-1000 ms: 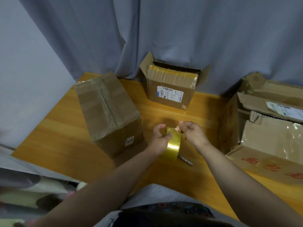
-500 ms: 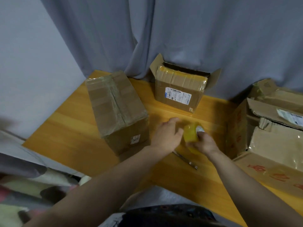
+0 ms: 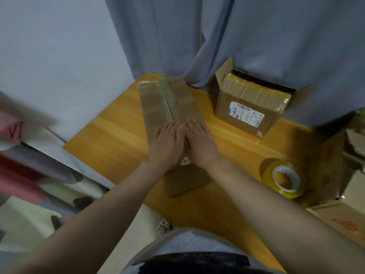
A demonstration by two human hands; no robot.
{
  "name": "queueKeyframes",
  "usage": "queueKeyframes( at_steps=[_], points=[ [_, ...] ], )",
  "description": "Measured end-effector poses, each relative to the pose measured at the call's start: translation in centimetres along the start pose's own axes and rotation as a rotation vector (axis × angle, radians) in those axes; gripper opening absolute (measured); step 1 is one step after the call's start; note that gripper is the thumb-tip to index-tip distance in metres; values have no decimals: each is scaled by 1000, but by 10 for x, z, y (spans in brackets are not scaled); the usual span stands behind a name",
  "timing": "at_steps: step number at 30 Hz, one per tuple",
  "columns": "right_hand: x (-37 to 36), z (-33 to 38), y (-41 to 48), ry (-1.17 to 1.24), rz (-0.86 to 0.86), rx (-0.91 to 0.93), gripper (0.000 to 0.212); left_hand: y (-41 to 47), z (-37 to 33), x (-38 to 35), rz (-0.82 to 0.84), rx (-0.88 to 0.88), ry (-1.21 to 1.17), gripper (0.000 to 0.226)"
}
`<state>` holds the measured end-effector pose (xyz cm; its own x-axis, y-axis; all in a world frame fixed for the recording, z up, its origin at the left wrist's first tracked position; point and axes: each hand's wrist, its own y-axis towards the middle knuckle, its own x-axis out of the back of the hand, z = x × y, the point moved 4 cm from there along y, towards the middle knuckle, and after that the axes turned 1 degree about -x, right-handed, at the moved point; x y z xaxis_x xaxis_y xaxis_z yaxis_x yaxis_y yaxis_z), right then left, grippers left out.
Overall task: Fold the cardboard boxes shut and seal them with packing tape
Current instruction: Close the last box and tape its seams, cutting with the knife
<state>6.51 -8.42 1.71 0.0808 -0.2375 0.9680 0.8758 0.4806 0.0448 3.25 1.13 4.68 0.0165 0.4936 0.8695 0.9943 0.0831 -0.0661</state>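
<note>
A long cardboard box (image 3: 167, 99) with old tape strips along its closed top lies on the wooden table (image 3: 118, 131). My left hand (image 3: 167, 141) and my right hand (image 3: 199, 139) lie flat side by side on the near end of its top, fingers straight and pointing away from me. A roll of yellowish packing tape (image 3: 284, 179) rests on the table to the right of my right forearm, held by neither hand. A second box (image 3: 250, 107) with a white shipping label stands at the back with its flaps open.
More cardboard boxes (image 3: 347, 194) with red print crowd the right edge of the table. A grey curtain (image 3: 217, 36) hangs behind the table. Bedding and fabric (image 3: 29, 175) lie off the table's left side.
My right hand has set the tape roll down on the table at the right. Both hands have moved left onto the long box and now press flat on its top.
</note>
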Motion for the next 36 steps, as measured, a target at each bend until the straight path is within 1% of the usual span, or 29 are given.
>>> queueKeyframes(
  at_steps=[1, 2, 6, 9, 12, 14, 18, 21, 24, 28, 30, 32, 34, 36],
  points=[
    [-6, 0, 0, -61, -25, 11, 60, 2, 4, -3, 42, -7, 31, 51],
    [-9, -1, -3, -68, -53, 11, 64, 6, 8, -5, 83, -17, 77, 52],
    [-11, 0, -5, -16, -185, 6, 51, 43, 23, -7, 170, -16, 245, 54],
    [-10, 2, -4, 16, -213, 11, 47, 88, 37, 3, 167, 8, 367, 56],
    [-10, 0, -4, 33, -247, 5, 46, 135, 52, 10, 173, 23, 431, 60],
    [-11, -3, -3, 34, -269, -2, 47, 163, 57, 13, 169, 15, 448, 62],
    [-12, -1, 7, 12, -237, -47, 57, 203, 58, 15, 185, 2, 454, 64],
    [-12, 2, 12, -26, -221, -63, 56, 212, 58, 11, 155, -35, 468, 64],
    [-12, 4, 13, -56, -223, -64, 49, 195, 56, 10, 161, -93, 502, 63],
    [-10, 7, 12, -78, -223, -72, 48, 140, 45, 4, 205, -188, 507, 60],
    [-8, 7, 11, -41, -203, -75, 49, 106, 39, 2, 218, -247, 536, 60],
    [-2, 5, 11, 7, -181, -78, 50, 75, 37, 0, 243, -265, 521, 58],
    [5, 4, 11, 6, -137, -47, 56, 42, 34, -2, 239, -269, 483, 61],
    [9, -1, 12, -31, -50, -4, 53, 16, 30, -3, 185, -306, 511, 68]
  ],
)
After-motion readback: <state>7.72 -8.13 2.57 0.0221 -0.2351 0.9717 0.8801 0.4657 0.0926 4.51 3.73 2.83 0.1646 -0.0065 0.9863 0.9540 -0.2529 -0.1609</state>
